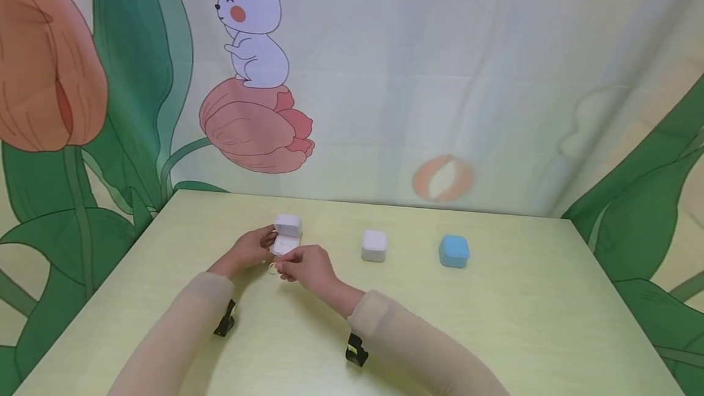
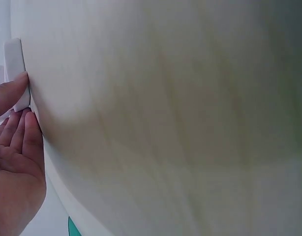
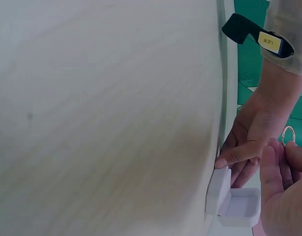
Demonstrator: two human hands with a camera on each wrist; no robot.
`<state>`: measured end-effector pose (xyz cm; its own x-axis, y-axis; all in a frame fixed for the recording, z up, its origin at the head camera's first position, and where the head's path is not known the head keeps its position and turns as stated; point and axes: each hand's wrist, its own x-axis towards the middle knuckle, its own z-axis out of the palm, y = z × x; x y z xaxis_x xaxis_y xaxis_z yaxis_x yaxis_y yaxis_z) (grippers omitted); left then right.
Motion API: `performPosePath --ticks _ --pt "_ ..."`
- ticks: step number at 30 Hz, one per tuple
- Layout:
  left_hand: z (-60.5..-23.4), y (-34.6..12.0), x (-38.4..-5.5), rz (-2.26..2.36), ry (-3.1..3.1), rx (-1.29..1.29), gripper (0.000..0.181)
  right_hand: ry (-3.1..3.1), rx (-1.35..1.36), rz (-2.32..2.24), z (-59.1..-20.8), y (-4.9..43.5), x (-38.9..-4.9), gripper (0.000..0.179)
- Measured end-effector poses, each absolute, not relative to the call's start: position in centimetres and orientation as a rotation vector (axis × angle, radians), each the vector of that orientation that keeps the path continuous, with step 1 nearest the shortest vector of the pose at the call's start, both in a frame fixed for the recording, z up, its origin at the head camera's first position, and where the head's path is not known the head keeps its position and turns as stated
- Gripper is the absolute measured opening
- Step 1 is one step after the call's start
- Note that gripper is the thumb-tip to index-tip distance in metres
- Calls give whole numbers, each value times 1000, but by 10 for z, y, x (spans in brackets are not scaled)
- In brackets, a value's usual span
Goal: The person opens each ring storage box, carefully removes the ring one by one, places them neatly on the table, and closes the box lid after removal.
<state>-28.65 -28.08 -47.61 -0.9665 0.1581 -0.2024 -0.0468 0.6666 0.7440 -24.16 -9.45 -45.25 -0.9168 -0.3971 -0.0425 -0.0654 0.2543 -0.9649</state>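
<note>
A small white ring box (image 1: 288, 225) stands on the table with its hinged lid raised. My left hand (image 1: 250, 249) grips the box from its left side; in the left wrist view the thumb (image 2: 12, 91) presses on the white box (image 2: 14, 56) and the fingers reach to its other side. Just in front of the box, my right hand (image 1: 310, 269) pinches a thin gold-coloured ring (image 1: 272, 268) between thumb and fingertips. In the right wrist view the ring (image 3: 288, 134) sticks up beyond the fingertips, while the box's hollow part (image 3: 242, 204) faces the right hand.
A closed white box (image 1: 374, 245) sits right of the hands, and a closed blue box (image 1: 454, 251) farther right. Behind the pale yellow table (image 1: 528, 322) hangs a printed curtain (image 1: 374, 78) with a rabbit and tulips.
</note>
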Motion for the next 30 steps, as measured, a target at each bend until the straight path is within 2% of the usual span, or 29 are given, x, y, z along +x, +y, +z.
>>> performPosePath --ticks 30 --pt "-477 -282 -287 1165 2640 83 87 2331 -456 -1542 -474 -100 -239 11"
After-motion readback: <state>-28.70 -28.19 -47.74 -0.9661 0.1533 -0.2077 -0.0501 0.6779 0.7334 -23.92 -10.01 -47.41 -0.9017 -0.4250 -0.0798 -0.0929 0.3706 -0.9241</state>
